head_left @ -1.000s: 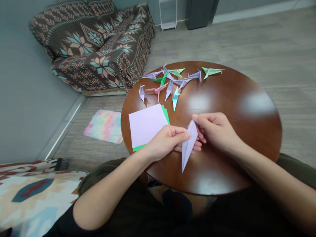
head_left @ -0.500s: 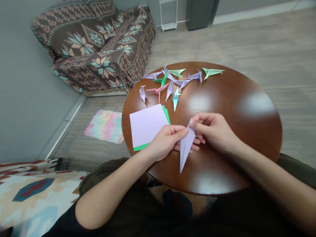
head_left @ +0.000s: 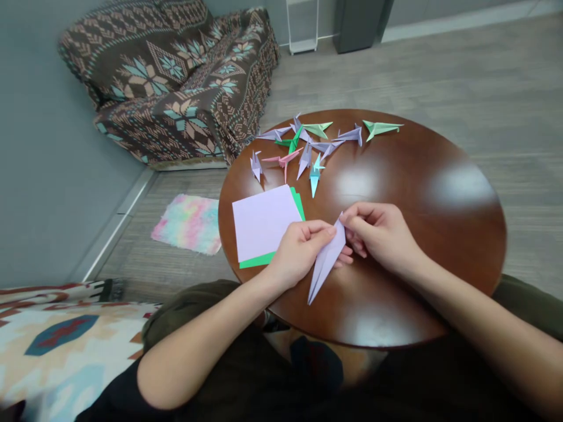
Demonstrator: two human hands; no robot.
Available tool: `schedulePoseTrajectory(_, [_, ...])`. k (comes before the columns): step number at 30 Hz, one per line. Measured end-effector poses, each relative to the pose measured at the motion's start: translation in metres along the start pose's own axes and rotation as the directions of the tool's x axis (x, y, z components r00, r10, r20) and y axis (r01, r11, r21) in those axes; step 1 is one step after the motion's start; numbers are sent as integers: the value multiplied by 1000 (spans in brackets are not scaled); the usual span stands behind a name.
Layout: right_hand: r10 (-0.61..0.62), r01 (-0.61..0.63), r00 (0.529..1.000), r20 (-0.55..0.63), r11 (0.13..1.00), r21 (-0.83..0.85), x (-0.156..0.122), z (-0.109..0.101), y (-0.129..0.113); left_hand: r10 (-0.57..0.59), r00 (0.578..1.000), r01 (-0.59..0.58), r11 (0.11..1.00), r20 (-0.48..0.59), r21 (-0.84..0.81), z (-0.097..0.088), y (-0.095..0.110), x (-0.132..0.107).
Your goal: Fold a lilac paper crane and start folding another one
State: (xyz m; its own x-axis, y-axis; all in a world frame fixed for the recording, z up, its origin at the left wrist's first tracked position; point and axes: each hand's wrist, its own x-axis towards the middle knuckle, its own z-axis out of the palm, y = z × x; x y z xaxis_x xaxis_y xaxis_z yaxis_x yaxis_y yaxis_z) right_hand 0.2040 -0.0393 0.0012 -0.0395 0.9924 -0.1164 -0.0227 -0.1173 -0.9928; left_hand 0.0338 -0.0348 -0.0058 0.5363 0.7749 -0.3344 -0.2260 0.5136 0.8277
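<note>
A lavender sheet of origami paper [head_left: 328, 258], folded into a long narrow kite shape, is held above the near part of the table. Its split, pointed end aims down toward me. My left hand [head_left: 303, 246] pinches it near the upper end, thumb on top and fingers beneath. At the upper tip, the thumb and index finger of my right hand [head_left: 378, 231] close on the paper; the other fingers curl below. Left of the hands lies a stack of square paper [head_left: 266, 223], lavender on top with green edges showing beneath.
Several folded paper cranes [head_left: 303, 158] in lavender, green, pink and blue stand across the far left of the round brown table [head_left: 431, 234]. Beyond it is a sofa [head_left: 185, 99] under a patterned cover. A pastel rug [head_left: 189, 223] lies on the floor.
The folded lavender paper has tilted, its lower point swinging to the left. Both hands keep hold of it, and the right hand has barely shifted.
</note>
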Motion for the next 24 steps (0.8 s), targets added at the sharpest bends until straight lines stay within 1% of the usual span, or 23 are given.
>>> schedulePoseTrajectory(4, [-27, 27, 999, 30, 1000, 16, -1, 0, 0, 22, 999, -22, 1000, -40, 15, 2, 1, -1])
schedulePoseTrajectory(8, [-22, 15, 985, 174, 999, 39, -1, -4, 1, 40, 999, -40, 999, -9, 30, 1, 4, -2])
schedulePoseTrajectory(10, [-19, 8, 978, 207, 998, 55, 0, -5, 2, 41, 999, -42, 998, 15, 36, 1, 5, -3])
schedulePoseTrajectory(16, [-64, 60, 985, 161, 998, 28, 0, -4, 4, 42, 999, -41, 997, -6, 61, 2, 6, -6])
schedulePoseTrajectory(24, [-114, 116, 987, 111, 993, -14, 1, -4, 3, 79, 997, -79, 992, 3, 100, 1, 4, -5])
